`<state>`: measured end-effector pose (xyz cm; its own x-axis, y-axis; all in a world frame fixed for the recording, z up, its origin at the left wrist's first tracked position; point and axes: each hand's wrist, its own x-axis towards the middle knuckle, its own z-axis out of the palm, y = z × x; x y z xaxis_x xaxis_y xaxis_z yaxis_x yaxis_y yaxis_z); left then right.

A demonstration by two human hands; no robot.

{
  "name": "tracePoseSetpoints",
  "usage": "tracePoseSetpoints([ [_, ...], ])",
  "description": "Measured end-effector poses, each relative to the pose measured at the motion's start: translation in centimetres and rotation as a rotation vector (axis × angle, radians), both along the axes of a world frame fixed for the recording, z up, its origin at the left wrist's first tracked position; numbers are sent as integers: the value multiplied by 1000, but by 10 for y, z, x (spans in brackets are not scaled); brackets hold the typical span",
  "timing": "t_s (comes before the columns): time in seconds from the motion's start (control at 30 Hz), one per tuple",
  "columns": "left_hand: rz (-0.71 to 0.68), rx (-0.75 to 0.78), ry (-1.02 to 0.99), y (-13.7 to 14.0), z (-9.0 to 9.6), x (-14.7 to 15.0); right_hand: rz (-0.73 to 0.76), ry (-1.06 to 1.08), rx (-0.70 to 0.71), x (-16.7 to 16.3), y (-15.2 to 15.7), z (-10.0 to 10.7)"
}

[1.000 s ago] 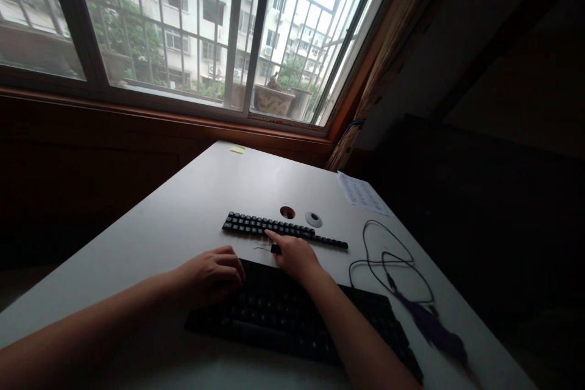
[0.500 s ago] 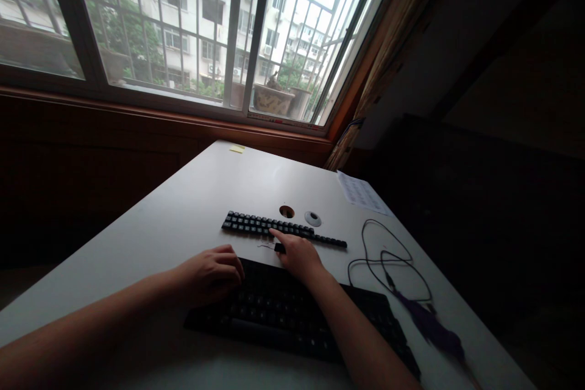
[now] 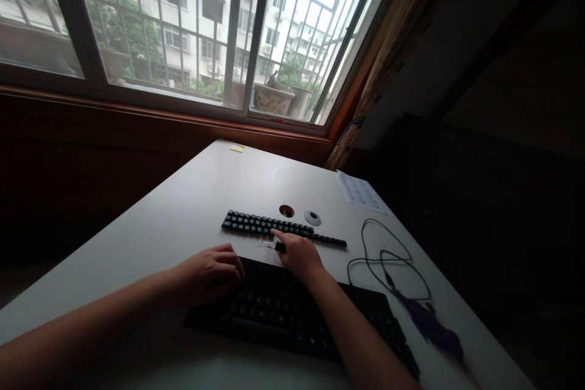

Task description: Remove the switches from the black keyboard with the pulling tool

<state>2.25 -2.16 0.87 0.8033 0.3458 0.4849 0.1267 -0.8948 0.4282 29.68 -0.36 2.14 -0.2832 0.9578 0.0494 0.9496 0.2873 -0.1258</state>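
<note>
A black keyboard (image 3: pixel 274 301) lies on the table, tilted to the right, with my right forearm across it. Curled fingers of my left hand (image 3: pixel 214 271) close over its upper left edge; the thumb is hidden. My right hand (image 3: pixel 299 256) is above the keyboard's far edge, closed on a keycap puller (image 3: pixel 280 247) with a black handle and thin wire loops pointing left. Its index finger stretches out to the near row of loose black keycaps (image 3: pixel 256 223), seemingly touching one. These keycaps stand in several neat rows beyond the keyboard.
Behind the keycaps are a round cable hole (image 3: pixel 287 211) and its grey cover (image 3: pixel 313 218). A looped black cable (image 3: pixel 384 253) and a purple cloth-like item (image 3: pixel 434 329) lie at the right. Printed paper (image 3: pixel 363 192) and a yellow sticky note (image 3: pixel 236 148) lie farther back on the white table (image 3: pixel 150 225).
Both hands stay almost in place. The right index fingertip has shifted very slightly along the near keycap row, and the puller's wire shows a little more clearly.
</note>
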Motion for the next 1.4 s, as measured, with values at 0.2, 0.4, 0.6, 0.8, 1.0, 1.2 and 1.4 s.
tracePoseSetpoints([
  [0.2, 12, -7, 21, -1, 4, 0, -9, -17, -25, -1, 1, 0],
  [0.4, 13, -6, 12, -2, 6, 1, -22, -25, -34, -2, 0, 2],
  [0.6, 1, 6, -10, -1, 3, 1, 7, -23, -45, -6, 1, 4],
  [0.8, 1, 4, 14, 0, 2, 0, 20, -1, -56, -8, 1, 4],
  [1.0, -7, -8, -8, -1, 3, 0, 3, -1, -62, -7, 0, 3],
  [1.2, 2, -5, 4, 0, 3, 1, 11, -2, -55, -8, 1, 5],
  [1.4, -3, 2, -26, 1, 1, 1, 21, 16, -56, -7, 0, 4],
])
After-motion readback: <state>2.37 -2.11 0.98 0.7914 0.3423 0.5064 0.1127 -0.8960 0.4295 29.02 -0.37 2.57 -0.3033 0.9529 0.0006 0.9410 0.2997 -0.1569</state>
